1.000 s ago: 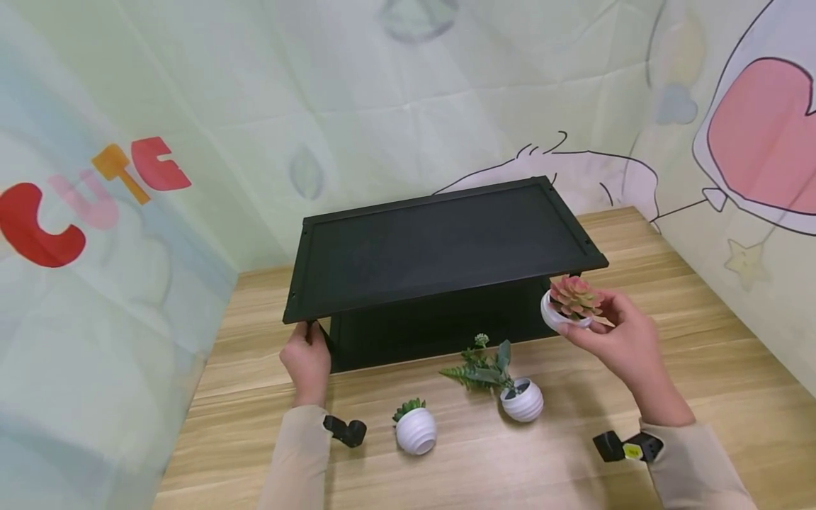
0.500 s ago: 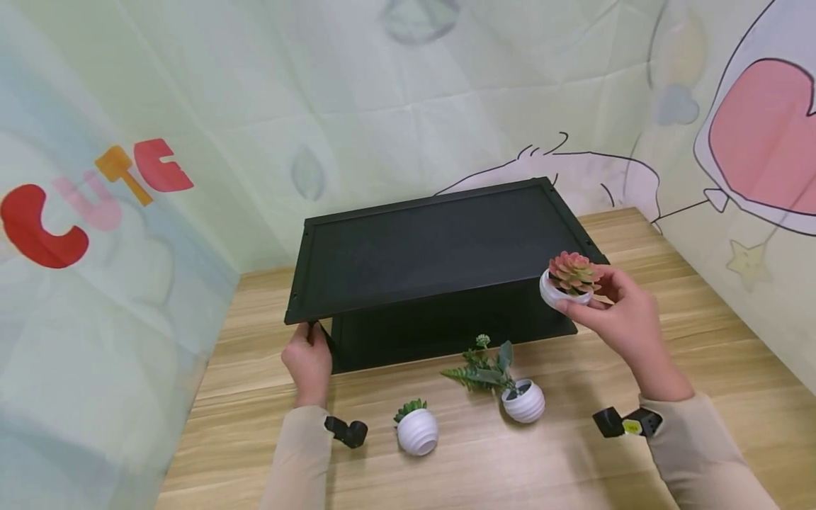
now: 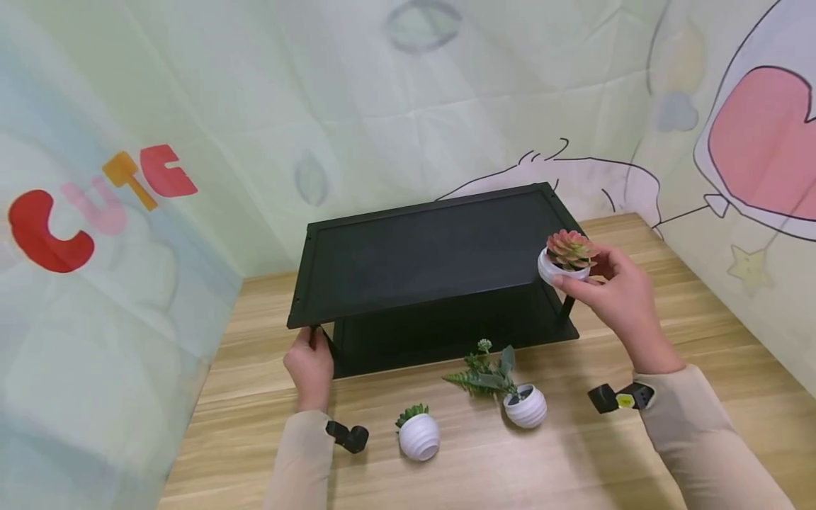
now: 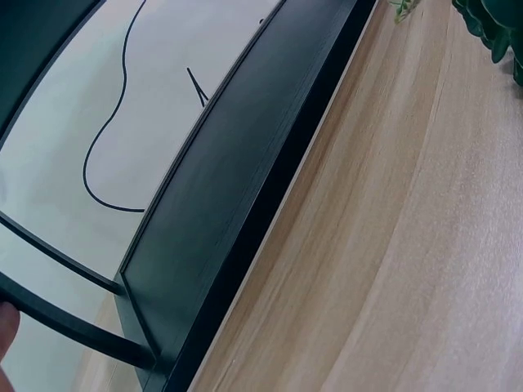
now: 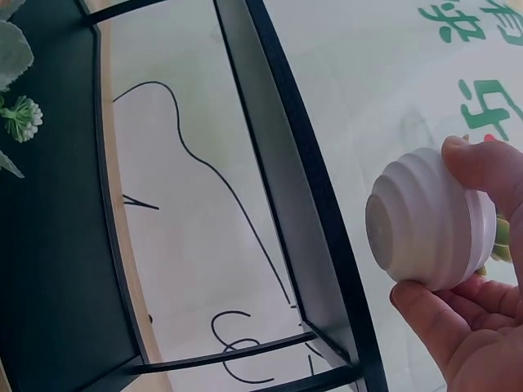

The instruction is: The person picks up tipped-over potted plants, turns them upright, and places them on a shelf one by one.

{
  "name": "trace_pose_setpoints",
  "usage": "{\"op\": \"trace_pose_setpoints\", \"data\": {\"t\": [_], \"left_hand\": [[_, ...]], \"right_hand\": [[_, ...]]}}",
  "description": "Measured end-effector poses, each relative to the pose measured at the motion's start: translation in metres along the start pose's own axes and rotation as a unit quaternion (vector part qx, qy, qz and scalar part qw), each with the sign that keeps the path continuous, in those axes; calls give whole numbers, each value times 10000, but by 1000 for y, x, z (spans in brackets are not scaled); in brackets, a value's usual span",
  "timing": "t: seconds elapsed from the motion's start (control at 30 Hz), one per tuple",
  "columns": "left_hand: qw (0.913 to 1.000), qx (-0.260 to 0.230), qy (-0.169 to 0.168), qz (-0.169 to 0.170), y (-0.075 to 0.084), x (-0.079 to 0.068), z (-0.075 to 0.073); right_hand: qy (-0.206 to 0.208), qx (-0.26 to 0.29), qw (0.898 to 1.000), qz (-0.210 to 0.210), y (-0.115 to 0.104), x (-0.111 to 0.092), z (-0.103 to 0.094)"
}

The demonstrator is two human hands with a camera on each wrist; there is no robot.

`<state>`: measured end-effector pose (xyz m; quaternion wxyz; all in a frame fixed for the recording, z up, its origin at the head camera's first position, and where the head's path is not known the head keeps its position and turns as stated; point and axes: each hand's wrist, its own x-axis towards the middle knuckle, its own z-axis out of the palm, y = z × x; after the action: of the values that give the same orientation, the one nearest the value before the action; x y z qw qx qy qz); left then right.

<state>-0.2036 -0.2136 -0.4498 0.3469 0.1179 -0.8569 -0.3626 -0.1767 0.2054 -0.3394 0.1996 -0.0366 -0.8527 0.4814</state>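
My right hand (image 3: 621,301) holds a ribbed white pot (image 5: 421,220) with a pink-and-green artificial succulent (image 3: 571,249), thumb on one side and fingers on the other. In the head view the pot overlaps the front right corner of a black two-tier shelf (image 3: 421,258). At the shelf's left end, my left hand (image 3: 310,365) grips a support post (image 4: 73,331) just under the top board; only its fingertips show in the left wrist view.
On the wooden table (image 3: 484,471), in front of the shelf, a white pot with a small green succulent (image 3: 419,435) lies tipped. Right of it lies another white pot (image 3: 525,406) with leafy stems (image 3: 484,375) pointing toward the shelf. A printed cloth backdrop (image 3: 408,134) stands behind.
My right hand has lifted the potted succulent from below the top board's front edge to its front right corner. My left hand stays on the post.
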Motion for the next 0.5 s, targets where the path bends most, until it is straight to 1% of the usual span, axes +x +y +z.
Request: {"op": "trace_pose_setpoints", "data": {"t": [0.13, 0.3, 0.5], "left_hand": [[10000, -6, 0, -7, -2, -1, 1], [10000, -4, -18, -13, -2, 0, 1], [10000, 27, -46, -5, -2, -1, 0]], "right_hand": [[17, -197, 9998, 65, 2, 5, 2], [-27, -143, 9999, 77, 4, 13, 4], [30, -199, 9996, 217, 4, 20, 6]]}}
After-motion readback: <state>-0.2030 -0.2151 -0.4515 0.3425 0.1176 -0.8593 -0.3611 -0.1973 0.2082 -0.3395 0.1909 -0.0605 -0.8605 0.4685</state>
